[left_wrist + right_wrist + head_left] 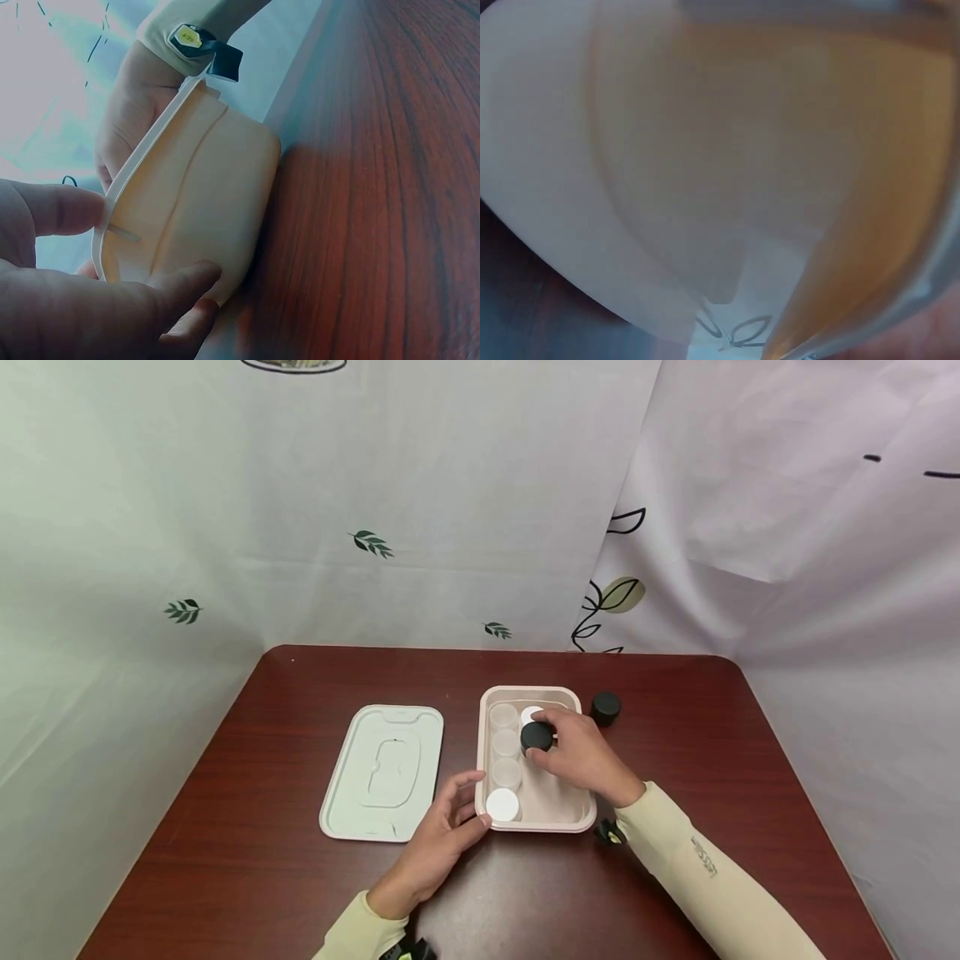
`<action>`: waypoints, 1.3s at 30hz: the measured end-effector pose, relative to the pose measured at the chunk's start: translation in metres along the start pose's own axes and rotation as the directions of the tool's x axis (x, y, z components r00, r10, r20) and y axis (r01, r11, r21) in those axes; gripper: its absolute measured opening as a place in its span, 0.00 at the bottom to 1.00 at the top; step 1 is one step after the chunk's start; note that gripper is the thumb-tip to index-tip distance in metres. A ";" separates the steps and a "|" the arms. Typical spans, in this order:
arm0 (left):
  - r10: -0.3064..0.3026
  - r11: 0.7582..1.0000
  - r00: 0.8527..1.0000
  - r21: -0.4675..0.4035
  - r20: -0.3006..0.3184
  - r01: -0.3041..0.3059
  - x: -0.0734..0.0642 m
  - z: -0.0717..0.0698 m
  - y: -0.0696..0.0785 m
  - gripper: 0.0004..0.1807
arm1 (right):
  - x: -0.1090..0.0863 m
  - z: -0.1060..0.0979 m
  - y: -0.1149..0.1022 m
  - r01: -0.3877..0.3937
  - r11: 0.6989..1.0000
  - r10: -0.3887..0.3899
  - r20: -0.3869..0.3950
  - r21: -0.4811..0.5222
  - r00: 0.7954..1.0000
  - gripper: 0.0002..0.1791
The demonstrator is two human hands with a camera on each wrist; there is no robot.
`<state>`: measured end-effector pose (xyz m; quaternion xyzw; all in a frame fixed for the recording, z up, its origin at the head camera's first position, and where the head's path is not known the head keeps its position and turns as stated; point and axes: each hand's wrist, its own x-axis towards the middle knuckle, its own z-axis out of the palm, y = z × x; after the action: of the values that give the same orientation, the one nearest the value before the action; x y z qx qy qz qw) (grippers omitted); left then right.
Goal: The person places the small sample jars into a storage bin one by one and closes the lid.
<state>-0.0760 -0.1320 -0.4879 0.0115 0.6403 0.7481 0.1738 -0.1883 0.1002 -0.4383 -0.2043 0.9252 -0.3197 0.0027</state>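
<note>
In the head view a pale pink plastic box (551,817) stands on the table. My left hand (438,837) holds its near left corner, the thumb at the front rim and the fingers along the left wall, as the left wrist view of the box (225,180) shows. Over the inside, my right hand (577,747) pinches a small black round cap-like piece (536,737) between thumb and fingers. Along the left wall run several translucent round pieces (506,744) and a white round piece (503,805). Another white round piece (529,716) is partly hidden by the right hand.
A second black round piece (605,707) stands just outside the box's far right corner. Left of the box lies a white lid (393,768), flat on the brown table (667,727). White printed cloth (465,502) hangs behind the table.
</note>
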 end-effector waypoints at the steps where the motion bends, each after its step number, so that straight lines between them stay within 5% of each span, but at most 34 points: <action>1: 0.002 1.000 1.000 0.000 0.001 -0.002 0.000 0.000 0.000 0.34 | 0.000 0.000 -0.001 0.001 1.000 -0.001 0.006 -0.005 1.000 0.29; 18: 0.017 1.000 1.000 0.003 -0.009 -0.017 -0.001 0.001 -0.001 0.34 | 0.003 0.008 -0.003 0.004 0.990 0.007 0.079 -0.142 0.997 0.26; 39: 0.011 1.000 1.000 0.009 -0.012 -0.010 -0.001 0.001 0.000 0.34 | -0.001 0.016 -0.008 0.003 0.977 0.005 0.039 -0.215 0.999 0.25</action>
<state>-0.0746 -0.1318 -0.4873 0.0111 0.6448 0.7461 0.1659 -0.1824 0.0857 -0.4466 -0.2094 0.9542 -0.2138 -0.0009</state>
